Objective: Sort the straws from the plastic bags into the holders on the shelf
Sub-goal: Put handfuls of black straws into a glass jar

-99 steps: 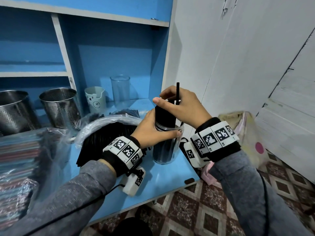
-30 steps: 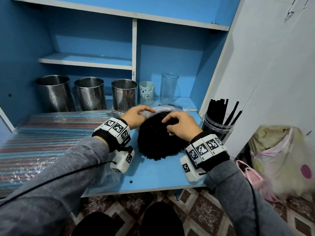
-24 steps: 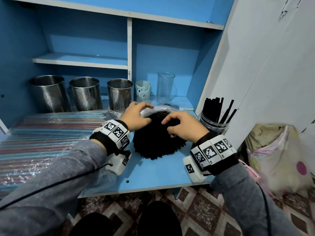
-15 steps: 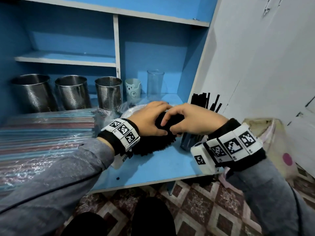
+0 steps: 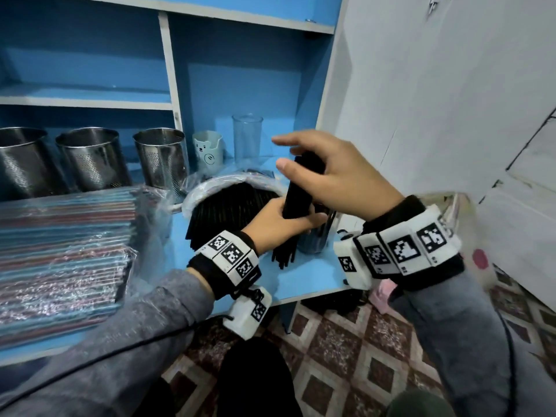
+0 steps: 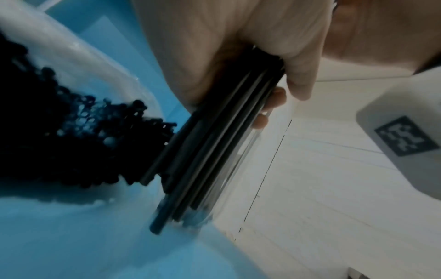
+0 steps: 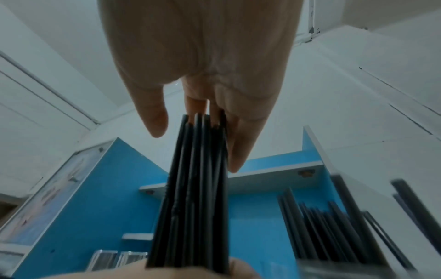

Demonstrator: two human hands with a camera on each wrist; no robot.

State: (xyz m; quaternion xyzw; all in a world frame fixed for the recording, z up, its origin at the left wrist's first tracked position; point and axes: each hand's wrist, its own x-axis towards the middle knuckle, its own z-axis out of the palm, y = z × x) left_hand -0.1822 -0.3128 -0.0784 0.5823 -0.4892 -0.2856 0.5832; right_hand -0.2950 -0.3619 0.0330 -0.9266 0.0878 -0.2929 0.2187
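Observation:
My left hand (image 5: pixel 279 218) grips a thick bundle of black straws (image 5: pixel 298 191) around its middle and holds it nearly upright. My right hand (image 5: pixel 331 176) is at the bundle's top, fingers straight against it and thumb beside it. In the left wrist view the bundle (image 6: pixel 214 141) reaches down to the blue shelf right beside the glass jar (image 5: pixel 313 245). I cannot tell whether any straws are inside the jar. The right wrist view shows the bundle (image 7: pixel 195 188) and the jar's black straws (image 7: pixel 322 236). The open bag of black straws (image 5: pixel 231 206) lies just left.
A bag of coloured straws (image 5: pixel 60 242) covers the shelf's left part. Three steel mesh holders (image 5: pixel 93 158) stand at the back, then a bear cup (image 5: pixel 207 149) and a clear glass (image 5: pixel 246 136). A white wall closes the right side. The shelf edge (image 5: pixel 301 284) is near my wrists.
Both hands were low over the black straws by the bag. The left hand has since lifted a bundle upright toward the jar, and the right hand has risen to its top.

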